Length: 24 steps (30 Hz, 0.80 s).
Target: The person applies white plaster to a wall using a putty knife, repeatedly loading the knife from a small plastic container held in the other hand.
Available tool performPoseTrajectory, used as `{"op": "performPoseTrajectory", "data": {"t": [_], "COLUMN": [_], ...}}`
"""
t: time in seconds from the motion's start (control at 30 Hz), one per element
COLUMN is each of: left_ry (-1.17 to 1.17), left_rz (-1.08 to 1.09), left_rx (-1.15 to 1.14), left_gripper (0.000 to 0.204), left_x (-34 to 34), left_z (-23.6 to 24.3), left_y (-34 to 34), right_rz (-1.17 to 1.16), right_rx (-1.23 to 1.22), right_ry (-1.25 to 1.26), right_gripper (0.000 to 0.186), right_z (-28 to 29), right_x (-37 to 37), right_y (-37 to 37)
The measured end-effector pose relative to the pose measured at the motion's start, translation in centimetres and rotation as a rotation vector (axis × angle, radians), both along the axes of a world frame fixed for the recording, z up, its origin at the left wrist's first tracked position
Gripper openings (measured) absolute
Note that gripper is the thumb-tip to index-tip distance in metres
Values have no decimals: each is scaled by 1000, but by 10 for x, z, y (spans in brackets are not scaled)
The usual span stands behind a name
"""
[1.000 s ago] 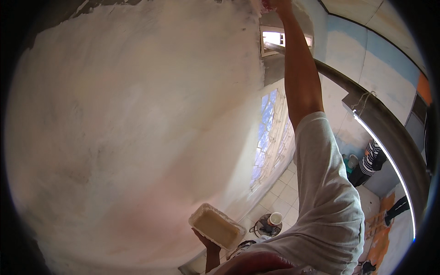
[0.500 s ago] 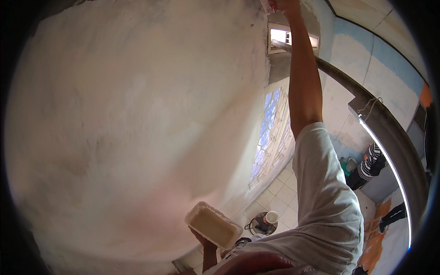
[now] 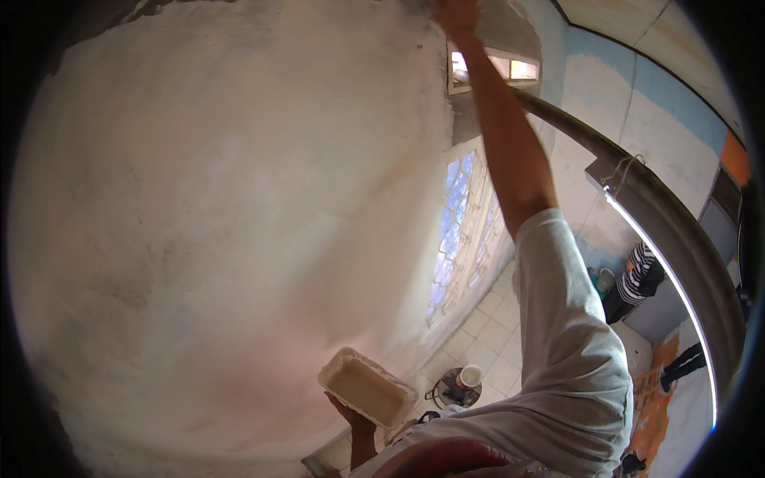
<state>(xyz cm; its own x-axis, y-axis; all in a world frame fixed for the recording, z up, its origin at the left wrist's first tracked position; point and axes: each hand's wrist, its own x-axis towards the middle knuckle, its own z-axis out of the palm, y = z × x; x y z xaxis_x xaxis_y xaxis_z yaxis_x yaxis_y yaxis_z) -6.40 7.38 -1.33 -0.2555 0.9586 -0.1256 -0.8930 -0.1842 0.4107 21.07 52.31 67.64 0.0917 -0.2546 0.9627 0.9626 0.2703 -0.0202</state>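
Observation:
My left hand (image 3: 351, 412) holds a rectangular tub (image 3: 366, 388) from below, low in the view and close to the wall. Pale beige paste or liquid lies in it, and its rim is crusted. My right arm is stretched high. At the upper edge of the picture my right hand (image 3: 458, 20) is closed against the top of the patchy, whitish wall (image 3: 239, 199), near its right-hand corner. Motion blur and the picture's edge hide what its fingers hold.
Right of the wall are a small vent window (image 3: 522, 69) and a grilled window (image 3: 453, 227). A long beam (image 3: 677, 199) with a lit tube crosses at right. Below, a round stool (image 3: 454, 392) bears a white cup (image 3: 470, 376). A person in stripes (image 3: 635, 275) and another person's leg (image 3: 684, 366) show farther off.
My right hand has swept left along the top of the wall, and the forearm now leans more to the left. The tub in my left hand has barely shifted.

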Motion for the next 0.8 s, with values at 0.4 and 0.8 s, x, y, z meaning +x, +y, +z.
{"op": "performPoseTrajectory", "data": {"t": [0.4,0.8], "left_ry": [106,-19], "left_rz": [3,-45], "left_rx": [22,-39], "left_gripper": [70,72], "left_x": [-8,-11], "left_z": [-23,-3], "left_y": [7,-2], "right_rz": [199,269], "right_rx": [-8,-236], "right_ry": [159,166], "right_gripper": [30,36], "right_z": [-56,-15], "right_x": [-15,42], "right_y": [-51,13]}}
